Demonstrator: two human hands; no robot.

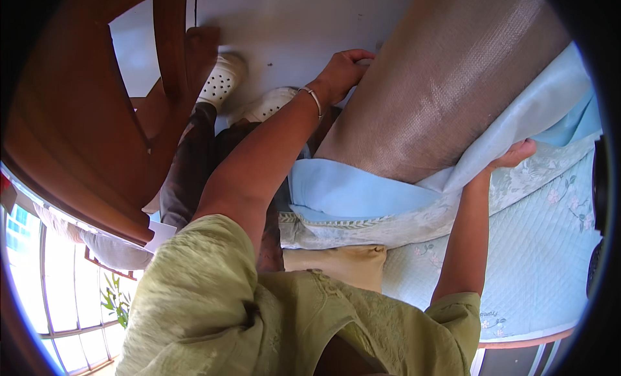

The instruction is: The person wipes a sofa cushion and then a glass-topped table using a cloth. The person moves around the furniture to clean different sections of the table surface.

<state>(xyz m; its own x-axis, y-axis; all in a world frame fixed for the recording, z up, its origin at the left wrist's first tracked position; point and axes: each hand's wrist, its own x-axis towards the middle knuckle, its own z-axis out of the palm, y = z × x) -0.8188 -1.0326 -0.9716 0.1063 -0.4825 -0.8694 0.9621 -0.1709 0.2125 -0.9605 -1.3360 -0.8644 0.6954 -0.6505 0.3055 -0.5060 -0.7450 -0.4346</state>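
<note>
A large brown woven cover [417, 99] with a shiny, mesh-like surface slants from the top right down to the middle. My left hand [345, 73], with a bracelet at the wrist, has its fingers curled at the cover's left edge. Light blue fabric [359, 189] shows below the cover's lower end, and a pale sheet-like cloth [514, 119] runs along its right side. My right hand [514, 154] is at the outer edge of this pale cloth, partly beneath it, so its grip is not clear.
Brown wooden furniture [73, 109] stands at left, near white clogs [220, 82] on the floor. A patterned pale cover [417, 225] borders a light blue quilted pad [524, 250] with flowers. A beige cushion [339, 264] lies close to my body. Barred windows [63, 279] are at lower left.
</note>
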